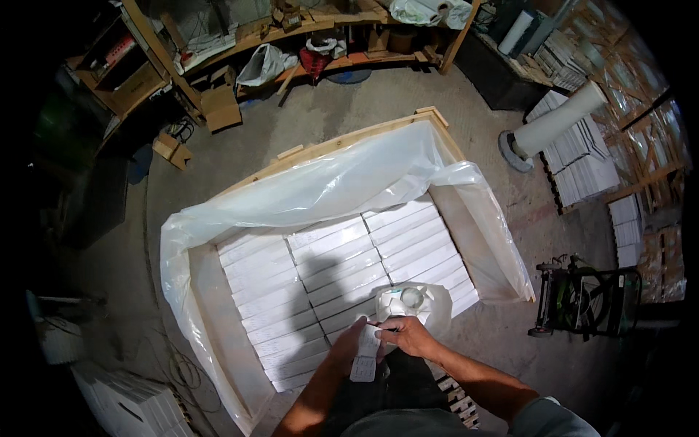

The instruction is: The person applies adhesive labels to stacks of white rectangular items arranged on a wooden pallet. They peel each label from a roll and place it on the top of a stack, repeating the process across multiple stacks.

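My left hand (347, 344) and my right hand (409, 336) meet over the near edge of a wooden crate (429, 114). Together they hold a small white paper slip (364, 358) that hangs down between them. Just beyond my fingers sits a white plastic bag (413, 300) with a roundish pale object inside, and the right hand touches its lower edge. The crate is lined with clear plastic sheeting (342, 182) and is filled with rows of flat white boxes (328, 273).
Wooden shelves (240, 44) with bags and clutter run along the far wall. A white roll (557, 124) stands at the right beside stacks of white boxes (582, 171). A dark wheeled machine (586, 300) sits at the right. More white boxes (135, 404) lie at lower left.
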The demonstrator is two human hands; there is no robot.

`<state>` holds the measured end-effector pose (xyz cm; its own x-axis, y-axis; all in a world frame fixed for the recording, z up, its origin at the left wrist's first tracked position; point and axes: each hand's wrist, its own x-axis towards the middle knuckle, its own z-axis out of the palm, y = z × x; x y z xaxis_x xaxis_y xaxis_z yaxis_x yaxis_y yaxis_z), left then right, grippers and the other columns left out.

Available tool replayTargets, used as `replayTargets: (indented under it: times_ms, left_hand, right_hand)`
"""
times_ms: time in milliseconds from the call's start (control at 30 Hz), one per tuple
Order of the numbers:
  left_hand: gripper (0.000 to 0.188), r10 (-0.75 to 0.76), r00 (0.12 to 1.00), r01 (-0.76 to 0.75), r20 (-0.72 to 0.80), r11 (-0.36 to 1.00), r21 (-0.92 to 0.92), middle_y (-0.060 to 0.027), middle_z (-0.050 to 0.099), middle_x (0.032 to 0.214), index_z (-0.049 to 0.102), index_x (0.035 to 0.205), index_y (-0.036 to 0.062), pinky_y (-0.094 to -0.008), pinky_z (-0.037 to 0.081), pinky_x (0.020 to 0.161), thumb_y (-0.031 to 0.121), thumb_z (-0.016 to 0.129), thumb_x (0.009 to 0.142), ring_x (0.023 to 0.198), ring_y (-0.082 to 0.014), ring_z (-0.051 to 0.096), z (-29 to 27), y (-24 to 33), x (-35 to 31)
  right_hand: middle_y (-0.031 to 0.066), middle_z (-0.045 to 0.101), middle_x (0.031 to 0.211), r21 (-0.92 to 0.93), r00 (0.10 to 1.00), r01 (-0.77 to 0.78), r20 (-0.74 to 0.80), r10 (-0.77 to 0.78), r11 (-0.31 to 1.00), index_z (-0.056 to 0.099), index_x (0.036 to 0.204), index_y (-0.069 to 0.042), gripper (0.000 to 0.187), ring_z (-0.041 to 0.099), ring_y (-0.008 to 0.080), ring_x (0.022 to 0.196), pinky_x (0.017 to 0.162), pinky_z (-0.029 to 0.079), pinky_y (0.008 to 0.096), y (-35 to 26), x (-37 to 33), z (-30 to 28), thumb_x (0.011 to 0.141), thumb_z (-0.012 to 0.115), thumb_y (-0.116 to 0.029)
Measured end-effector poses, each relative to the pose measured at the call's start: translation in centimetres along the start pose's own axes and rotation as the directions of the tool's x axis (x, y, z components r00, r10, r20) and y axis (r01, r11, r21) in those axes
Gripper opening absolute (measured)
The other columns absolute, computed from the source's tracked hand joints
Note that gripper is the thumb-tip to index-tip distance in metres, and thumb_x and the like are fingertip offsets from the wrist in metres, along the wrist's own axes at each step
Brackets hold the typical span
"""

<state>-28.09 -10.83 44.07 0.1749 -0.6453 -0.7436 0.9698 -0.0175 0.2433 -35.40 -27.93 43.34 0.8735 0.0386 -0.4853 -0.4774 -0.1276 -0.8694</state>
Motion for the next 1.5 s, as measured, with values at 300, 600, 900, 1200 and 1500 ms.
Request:
replayTargets:
  times_ms: [300,600,900,1200,1500]
  left_hand:
    - [0.054,0.178,0.947,-0.206,0.267,0.975,0.082,-0.0115,0.062,0.073,0.058,0.102,0.0005,-0.0324,0.049,0.054,0.047,0.031,0.101,0.057,-0.0213,0.059,2.1,-2.6,-4.8]
    - [0.044,0.071,0.997,-0.067,-0.02,0.985,0.159,-0.0128,0.062,0.077,0.059,0.103,0.0001,-0.0349,0.05,0.055,0.04,0.041,0.099,0.058,-0.0214,0.059,2.9,-1.9,-6.2]
    - [0.039,0.279,0.96,-0.26,0.03,0.842,0.473,-0.0118,0.065,0.09,0.061,0.114,-0.0034,-0.0316,0.05,0.063,0.027,0.064,0.089,0.072,-0.0182,0.061,5.0,-1.5,-7.6]
    - [0.043,0.233,0.971,-0.224,0.055,0.809,0.543,-0.0104,0.065,0.091,0.061,0.111,-0.0055,-0.032,0.05,0.064,0.029,0.067,0.086,0.075,-0.0169,0.062,4.0,-1.5,-8.0]
    - [0.046,0.235,0.97,-0.228,0.068,0.769,0.597,-0.0087,0.065,0.087,0.063,0.108,-0.005,-0.0303,0.049,0.062,0.034,0.069,0.083,0.072,-0.0155,0.061,4.3,-1.7,-8.2]
  right_hand:
    - [0.0072,0.065,0.072,0.116,0.94,0.086,-0.338,-0.042,0.99,0.068,0.089,0.0,0.024,0.058,0.0154,0.067,0.065,0.047,0.0297,-3.5,-6.3,2.6,0.094,0.058,-0.022]
    - [0.0015,0.058,0.066,0.306,0.89,0.062,-0.449,0.086,0.95,0.067,0.087,0.003,0.023,0.051,0.009,0.063,0.059,0.041,0.0243,-5.9,-7.9,0.2,0.092,0.057,-0.017]
    - [0.0031,0.062,0.07,0.126,0.96,0.113,-0.268,-0.076,0.986,0.067,0.094,0.004,0.025,0.052,0.0095,0.062,0.058,0.04,0.0243,-6.9,-9.7,1.2,0.093,0.057,-0.019]
    - [0.0092,0.064,0.075,0.633,0.989,-0.07,-0.058,0.138,0.771,0.068,0.099,0.005,0.025,0.05,0.0105,0.06,0.052,0.035,0.0227,-5.8,-10.1,0.5,0.09,0.065,-0.018]
    - [0.0072,0.062,0.072,0.657,0.993,-0.088,-0.005,0.12,0.749,0.07,0.093,0.004,0.024,0.049,0.0096,0.058,0.051,0.034,0.0221,-5.2,-10.3,0.4,0.088,0.069,-0.019]
